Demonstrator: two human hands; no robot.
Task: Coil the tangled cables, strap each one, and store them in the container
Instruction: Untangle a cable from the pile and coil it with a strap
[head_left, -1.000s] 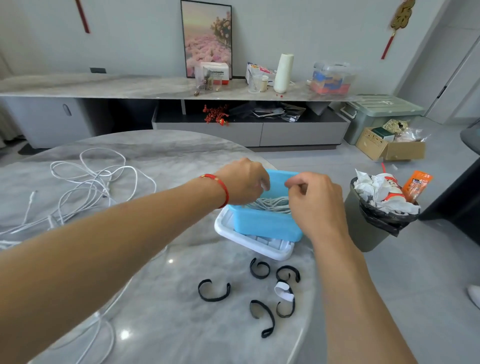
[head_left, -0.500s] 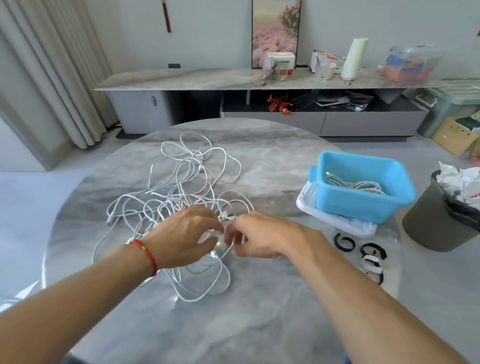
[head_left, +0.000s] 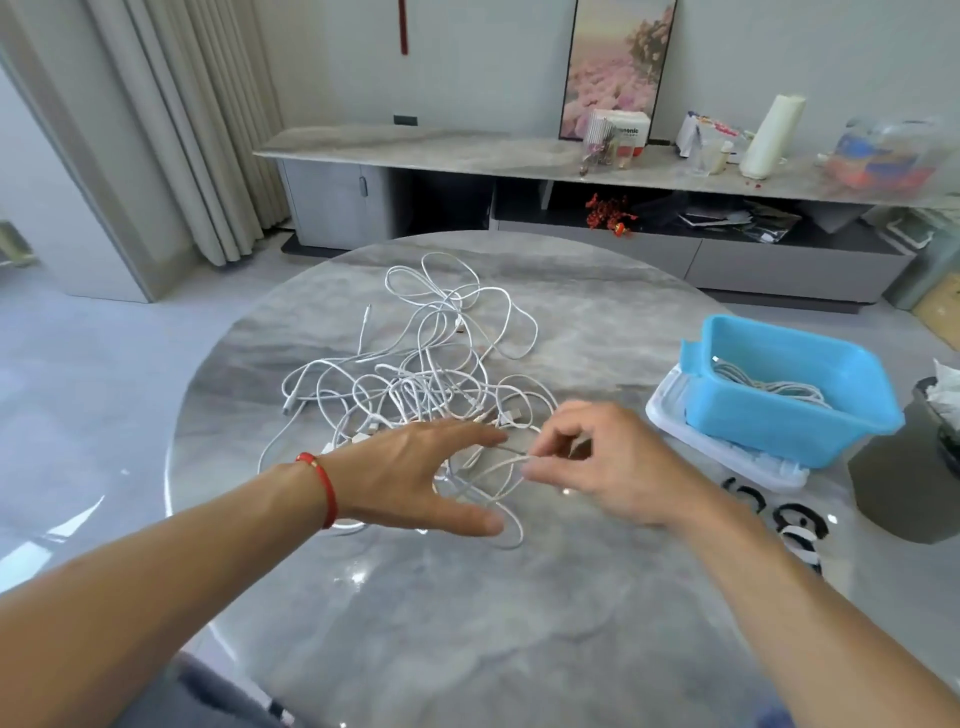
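A tangle of white cables (head_left: 431, 364) lies across the middle of the round marble table (head_left: 467, 623). My left hand (head_left: 415, 478) hovers over the near edge of the tangle with fingers spread and straight. My right hand (head_left: 602, 462) pinches one white cable strand between thumb and fingertips at the tangle's near right side. A blue container (head_left: 789, 395) stands at the table's right on a white lid (head_left: 727, 457) and holds coiled white cable (head_left: 769, 387). Black straps (head_left: 779, 514) lie on the table near my right forearm.
A dark waste bin (head_left: 914, 483) stands just beyond the table's right edge. A long marble sideboard (head_left: 519, 156) with boxes and a white roll runs along the far wall. Curtains hang at the far left.
The view swung from the blue container to the tangle. My left hand has opened and spread, and my right hand has lifted a strand out of the pile's near side.
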